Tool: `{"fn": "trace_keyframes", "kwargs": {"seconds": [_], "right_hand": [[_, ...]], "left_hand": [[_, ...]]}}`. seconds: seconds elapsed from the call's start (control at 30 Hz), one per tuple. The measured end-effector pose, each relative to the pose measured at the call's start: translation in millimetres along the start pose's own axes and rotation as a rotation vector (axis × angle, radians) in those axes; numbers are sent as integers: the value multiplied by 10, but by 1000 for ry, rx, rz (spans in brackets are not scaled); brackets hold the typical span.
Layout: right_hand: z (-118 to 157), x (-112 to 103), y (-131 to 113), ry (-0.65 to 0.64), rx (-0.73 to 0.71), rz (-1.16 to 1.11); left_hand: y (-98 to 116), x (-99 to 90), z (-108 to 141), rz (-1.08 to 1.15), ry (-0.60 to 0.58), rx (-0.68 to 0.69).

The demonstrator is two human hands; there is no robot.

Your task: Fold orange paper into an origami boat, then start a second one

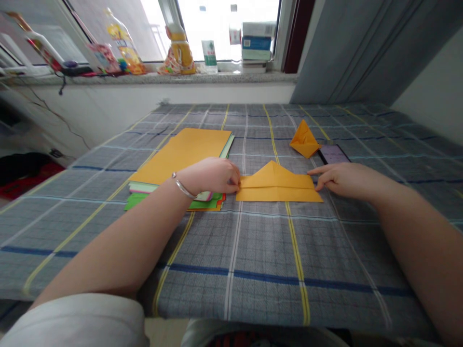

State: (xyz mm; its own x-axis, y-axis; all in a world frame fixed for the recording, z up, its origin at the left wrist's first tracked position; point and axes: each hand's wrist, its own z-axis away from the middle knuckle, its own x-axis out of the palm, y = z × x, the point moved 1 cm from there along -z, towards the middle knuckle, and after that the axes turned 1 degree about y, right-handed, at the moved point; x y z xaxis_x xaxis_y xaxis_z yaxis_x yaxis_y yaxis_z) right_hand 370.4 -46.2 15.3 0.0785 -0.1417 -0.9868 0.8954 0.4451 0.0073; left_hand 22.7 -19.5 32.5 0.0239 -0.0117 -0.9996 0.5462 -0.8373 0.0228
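Note:
A folded orange paper [277, 185] lies flat on the checked cloth, a wide strip with a triangular peak on top. My left hand [208, 176] pinches its left end between the fingertips, and a silver bangle [183, 187] circles that wrist. My right hand [343, 180] rests at the paper's right end with its fingers spread, the index finger pointing left. Under my left wrist lies a stack of coloured paper [181, 154], orange on top with green and pink showing below. Beyond the right hand stand a smaller folded orange paper [304, 140] and a phone [333, 154].
A grey-blue checked cloth [275, 250] covers the table, which meets a white wall under a stone windowsill [152, 78]. Bottles, boxes and packets stand along the sill [210, 53]. A grey curtain [347, 48] hangs at the right.

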Motion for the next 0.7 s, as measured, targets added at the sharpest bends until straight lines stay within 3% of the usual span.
{"fn": "trace_keyframes", "kwargs": {"seconds": [0.1, 0.17, 0.27, 0.37, 0.43, 0.53, 0.7], "right_hand": [[-39, 29, 3, 13, 43, -51], [-76, 64, -5, 73, 153, -80], [-134, 135, -53, 192, 305, -168], [-190, 216, -130, 302, 317, -331], [-223, 262, -173, 325, 298, -398], [-251, 301, -208, 303, 327, -527], [-238, 294, -270, 115, 373, -898]], "left_hand": [[32, -4, -21, -5, -73, -4], [54, 6, -40, -35, -67, -60], [103, 79, -80, -97, 31, -141], [195, 213, -133, -96, 192, -40], [272, 310, -166, -97, 176, 10], [384, 423, -196, -82, 96, 27], [453, 529, -203, -61, 38, 1]]}}
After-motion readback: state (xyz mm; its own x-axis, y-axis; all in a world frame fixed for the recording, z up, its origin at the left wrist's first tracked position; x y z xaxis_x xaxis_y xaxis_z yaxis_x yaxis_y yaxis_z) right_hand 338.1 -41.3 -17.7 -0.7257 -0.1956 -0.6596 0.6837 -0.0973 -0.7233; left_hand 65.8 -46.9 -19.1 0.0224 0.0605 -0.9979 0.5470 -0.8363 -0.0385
